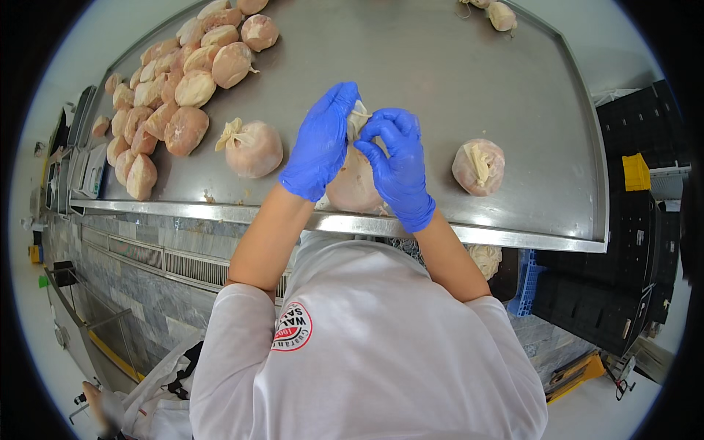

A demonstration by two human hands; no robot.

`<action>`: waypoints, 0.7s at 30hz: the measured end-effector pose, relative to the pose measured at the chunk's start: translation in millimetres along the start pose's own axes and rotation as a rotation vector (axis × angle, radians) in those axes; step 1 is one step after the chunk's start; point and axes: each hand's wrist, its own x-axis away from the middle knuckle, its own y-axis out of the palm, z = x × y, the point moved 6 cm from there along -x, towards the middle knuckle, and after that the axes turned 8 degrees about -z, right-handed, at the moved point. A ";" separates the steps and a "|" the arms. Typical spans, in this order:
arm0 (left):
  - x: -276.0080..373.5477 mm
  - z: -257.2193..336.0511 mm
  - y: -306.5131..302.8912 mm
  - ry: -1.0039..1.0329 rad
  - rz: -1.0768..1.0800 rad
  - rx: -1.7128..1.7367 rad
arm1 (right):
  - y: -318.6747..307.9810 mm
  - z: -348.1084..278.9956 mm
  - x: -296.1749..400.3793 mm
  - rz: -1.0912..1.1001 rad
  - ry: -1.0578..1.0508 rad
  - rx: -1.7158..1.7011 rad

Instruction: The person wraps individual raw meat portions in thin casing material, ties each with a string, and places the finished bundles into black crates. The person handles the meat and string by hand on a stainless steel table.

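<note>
On the steel table (385, 60), a round piece of pale raw meat in a thin casing (355, 184) lies close to the front edge, partly behind my hands. My left hand (324, 140), in a blue glove, grips the gathered neck of the casing (356, 122) just above the meat. The fingertips of my gloved right hand (397, 157) pinch at a thin pale strand beside that neck. Left of my hands rests a wrapped round piece with a knotted top (254, 148). Another wrapped piece with folded casing ends (479, 166) sits to the right.
Many pieces of raw meat (187, 129) are heaped on the table's left side. Small wrapped pieces (501, 16) lie at the far right. The raised front rim (264, 213) runs before my body. Black crates (594, 291) and a yellow bin (636, 172) stand beyond the right end.
</note>
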 end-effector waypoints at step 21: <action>12.2 11.2 -6.4 -0.051 -0.151 -0.257 | 1.5 -0.4 -4.8 0.044 -0.046 -0.007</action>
